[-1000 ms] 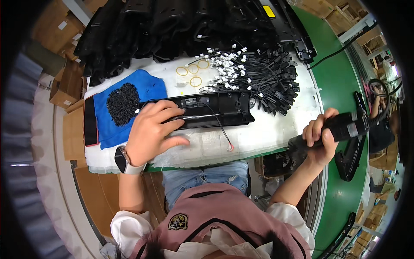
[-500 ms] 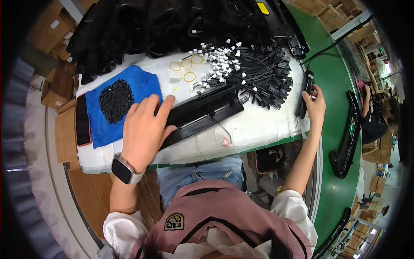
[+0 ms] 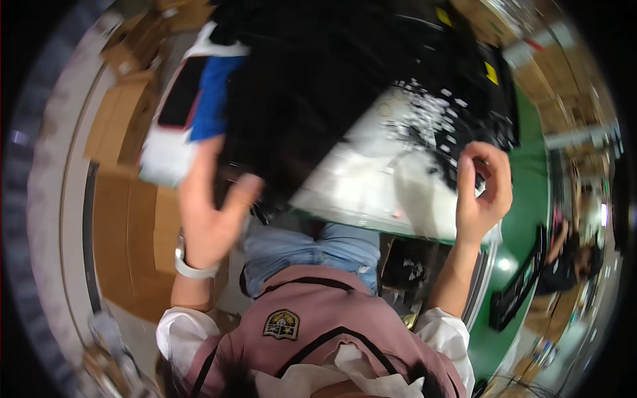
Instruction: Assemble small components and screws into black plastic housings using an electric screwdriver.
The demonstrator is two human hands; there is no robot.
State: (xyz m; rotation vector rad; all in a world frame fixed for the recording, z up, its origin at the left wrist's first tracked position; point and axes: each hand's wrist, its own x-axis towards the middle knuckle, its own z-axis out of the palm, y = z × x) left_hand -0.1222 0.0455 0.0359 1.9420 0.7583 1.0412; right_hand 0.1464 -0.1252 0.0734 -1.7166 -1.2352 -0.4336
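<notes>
A large black plastic part (image 3: 285,126) slants over the white-covered worktop, blurred. My left hand (image 3: 211,222), smeared by motion, is at its near left end, with thumb and fingers on either side of it. My right hand (image 3: 486,196) is raised over the right end of the worktop. Its fingers are curled with thumb and index tips close together; anything between them is too small to make out. Just beyond it lie black cables with white connectors (image 3: 431,113). The blue cloth (image 3: 215,93) is mostly covered by the black part.
A dark phone with a red edge (image 3: 182,93) lies left of the cloth. More black parts (image 3: 478,46) are piled at the back. Cardboard boxes (image 3: 126,239) stand at the left. Another black part (image 3: 521,285) rests on the green table (image 3: 507,262), where a person (image 3: 564,265) is beyond.
The black part has been raised and swung over the cloth with my left hand. My right hand has let go of the black handheld tool. The view has shifted.
</notes>
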